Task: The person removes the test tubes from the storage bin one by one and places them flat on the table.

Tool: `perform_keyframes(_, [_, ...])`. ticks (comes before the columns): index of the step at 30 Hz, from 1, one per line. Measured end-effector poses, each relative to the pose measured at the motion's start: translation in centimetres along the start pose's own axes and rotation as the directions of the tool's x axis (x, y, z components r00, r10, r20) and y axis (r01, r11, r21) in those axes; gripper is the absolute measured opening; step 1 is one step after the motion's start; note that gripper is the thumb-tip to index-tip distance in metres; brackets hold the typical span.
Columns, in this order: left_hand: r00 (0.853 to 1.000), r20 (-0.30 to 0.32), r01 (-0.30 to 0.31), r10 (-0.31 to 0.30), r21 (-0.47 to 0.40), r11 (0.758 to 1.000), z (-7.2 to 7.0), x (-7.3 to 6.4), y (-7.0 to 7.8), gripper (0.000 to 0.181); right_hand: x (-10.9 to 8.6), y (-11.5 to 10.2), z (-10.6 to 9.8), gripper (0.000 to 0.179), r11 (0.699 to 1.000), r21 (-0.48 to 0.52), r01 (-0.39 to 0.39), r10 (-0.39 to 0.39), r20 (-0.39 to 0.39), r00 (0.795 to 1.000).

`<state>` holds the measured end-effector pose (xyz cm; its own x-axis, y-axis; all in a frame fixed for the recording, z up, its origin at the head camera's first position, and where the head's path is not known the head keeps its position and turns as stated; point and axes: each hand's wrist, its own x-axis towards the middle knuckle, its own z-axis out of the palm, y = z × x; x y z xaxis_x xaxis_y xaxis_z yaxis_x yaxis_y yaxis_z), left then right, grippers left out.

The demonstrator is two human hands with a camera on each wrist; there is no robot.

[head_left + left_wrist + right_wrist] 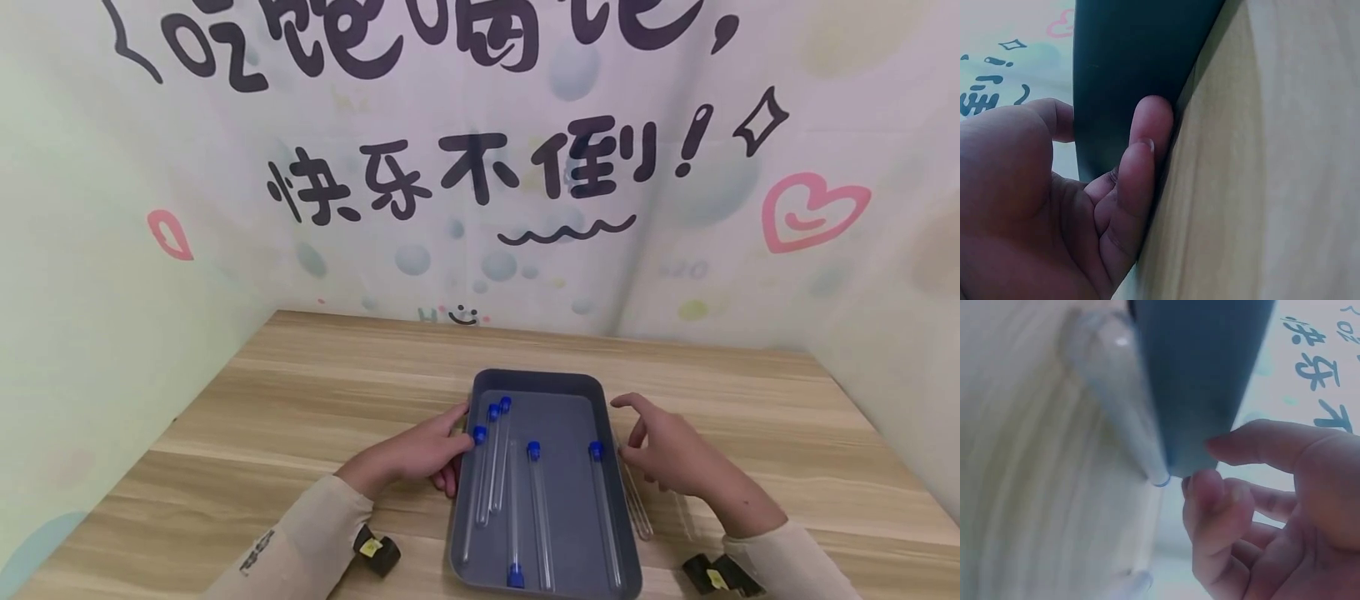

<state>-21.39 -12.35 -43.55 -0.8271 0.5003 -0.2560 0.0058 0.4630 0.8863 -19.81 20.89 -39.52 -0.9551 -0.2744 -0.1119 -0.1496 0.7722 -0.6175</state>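
A grey rectangular tray (pixel 558 525) sits on the table between both hands. Several clear test tubes with blue caps (pixel 542 525) lie inside it, one with its cap (pixel 515 576) toward the near end. My left hand (pixel 416 450) grips the tray's left wall, thumb at the rim and fingers (pixel 1136 178) against the outside. By the right wall, my right hand (pixel 667 454) has bent fingers and holds nothing visible. Its thumb (pixel 1260 444) is close to the wall; contact is unclear. A clear tube (pixel 1119 387) lies on the table along that wall, partly under the hand.
Another clear tube (pixel 684 517) lies on the wooden table (pixel 360 354) farther right, its upper part hidden by the right hand. A printed cloth backdrop (pixel 465 275) rises behind the table. Black wrist devices (pixel 378 552) are worn on both sleeves.
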Motion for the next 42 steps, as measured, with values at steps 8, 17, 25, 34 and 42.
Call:
perform_keyframes(8, [0.999, 0.055, -0.001, 0.001, 0.005, 1.000, -0.4, 0.0, 0.0, 0.065, -0.6, -2.2, -0.5, 0.055, 0.999, 0.006, 0.053, -0.053, -0.034, 0.998])
perform_keyframes(17, [0.996, 0.083, 0.045, -0.045, -0.004, 0.999, -0.5, 0.4, -0.3, 0.060, -0.4, -5.7, 0.4, 0.055, 0.990, 0.097, 0.099, -0.098, -0.015, 0.995])
perform_keyframes(25, [0.996, 0.076, 0.048, -0.047, -0.017, 0.999, -0.2, 0.5, 0.0, 0.062, 0.1, -7.7, 1.5, 0.055, 0.986, 0.117, 0.121, -0.123, 0.012, 0.992])
perform_keyframes(34, [0.996, 0.081, 0.043, -0.042, -0.017, 0.999, -0.4, 0.7, 0.1, 0.063, 0.0, -7.8, 2.0, 0.053, 0.984, 0.146, 0.100, -0.108, 0.049, 0.993])
perform_keyframes(42, [0.996, 0.083, 0.044, -0.044, 0.005, 0.999, -0.6, 0.9, 0.2, 0.061, -0.1, -7.6, 1.9, 0.051, 0.981, 0.154, 0.121, -0.132, 0.066, 0.989])
